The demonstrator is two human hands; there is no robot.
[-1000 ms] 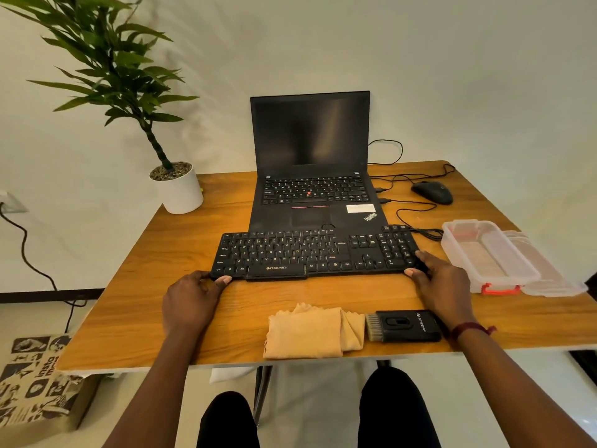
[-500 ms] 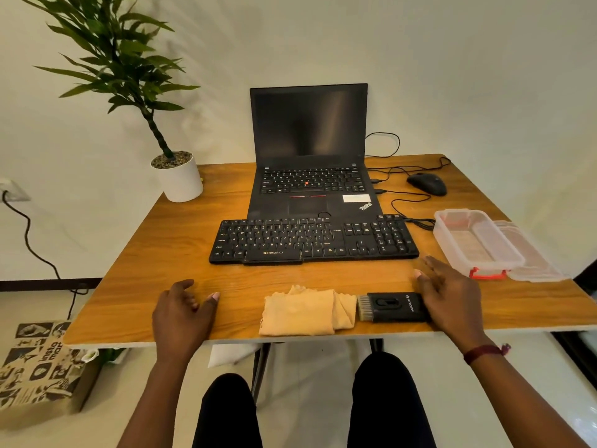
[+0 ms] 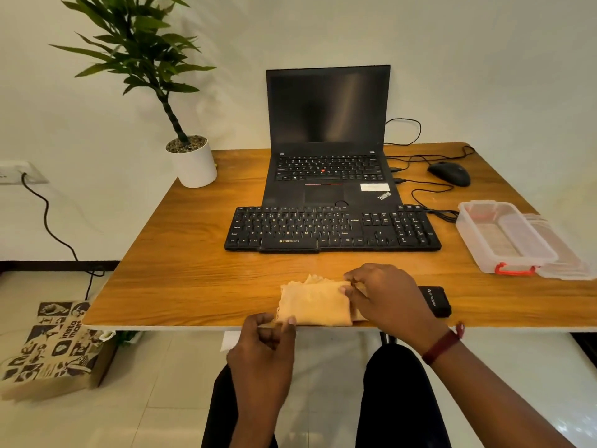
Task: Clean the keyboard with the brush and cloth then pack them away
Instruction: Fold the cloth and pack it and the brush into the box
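Cloth (image 3: 315, 302), folded and peach, lies at the near edge of the table (image 3: 193, 253), left hand (image 3: 261, 354) pinching its near corner, right hand (image 3: 387, 299) its right side. A loose pinch could drop it floorward, or the right wrist could knock the brush (image 3: 434, 300) off.

Bare forearms, maroon wristband (image 3: 443, 345), black trousers (image 3: 397, 399)

Table (image 3: 193, 270) bears laptop (image 3: 326, 108), keyboard (image 3: 323, 231), cloth (image 3: 313, 305), brush (image 3: 434, 300), mouse (image 3: 449, 173), box (image 3: 478, 247), plant (image 3: 195, 166).

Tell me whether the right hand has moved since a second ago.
Yes. The right hand left the keyboard's right corner, came nearer and leftward, and now pinches the cloth's right edge.
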